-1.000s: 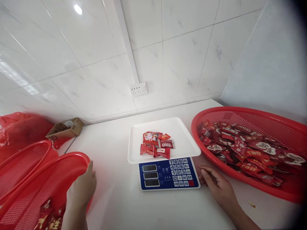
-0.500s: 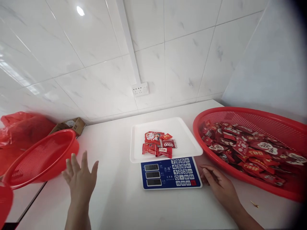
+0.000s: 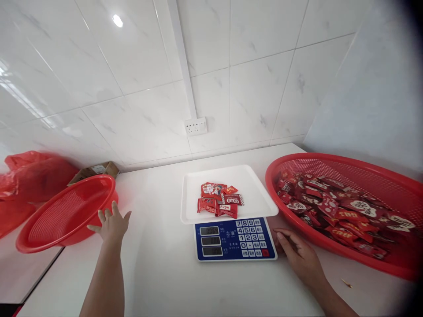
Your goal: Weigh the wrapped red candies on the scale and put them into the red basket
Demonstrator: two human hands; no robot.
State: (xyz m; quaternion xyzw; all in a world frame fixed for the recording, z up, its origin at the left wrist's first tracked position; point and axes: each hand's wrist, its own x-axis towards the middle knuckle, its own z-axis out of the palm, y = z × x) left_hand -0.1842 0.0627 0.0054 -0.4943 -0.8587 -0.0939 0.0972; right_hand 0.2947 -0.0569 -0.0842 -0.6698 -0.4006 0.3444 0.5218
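My left hand [image 3: 112, 223] is open with fingers spread, beside the right end of a red plastic basket [image 3: 110, 187]; whether it touches the basket I cannot tell. My right hand [image 3: 302, 257] rests on the table by the right edge of a blue weighing scale [image 3: 228, 251]. Its fingers are loosely curled, thumb close to the index finger, and nothing shows between them. Several red-wrapped packets [image 3: 220, 199] lie on the scale's white tray [image 3: 246, 180].
A large red basket [image 3: 272, 169] of wrapped packets [image 3: 330, 202] stands at right. Red plastic bags [image 3: 39, 176] and a cardboard box [image 3: 110, 169] sit at back left. A small scrap [image 3: 346, 283] lies near my right forearm. A socket [image 3: 195, 126] is on the wall.
The red basket at left has shifted right, and my left hand has reached slightly farther forward. A red rim at the lower left has left view. My right hand stays by the scale.
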